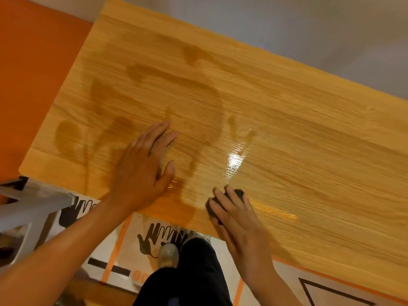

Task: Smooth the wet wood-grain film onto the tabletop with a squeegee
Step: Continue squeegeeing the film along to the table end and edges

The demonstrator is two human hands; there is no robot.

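The wood-grain film point(276, 120) covers the tabletop, with dark wet patches on its left half and a bright glare spot near the middle. My left hand point(143, 168) lies flat on the film, fingers spread, close to the near edge. My right hand point(236, 219) presses down on a small dark squeegee point(239, 193) at the near edge of the film, just right of the left hand. Only the squeegee's dark top shows past my fingers; most of it is hidden under the hand.
An orange surface point(33, 74) lies to the left of the table. A white stool or frame point(28, 206) stands at lower left. Printed cardboard with black hand marks point(163, 237) covers the floor below the table edge, where my dark-trousered leg point(194, 277) and shoe stand.
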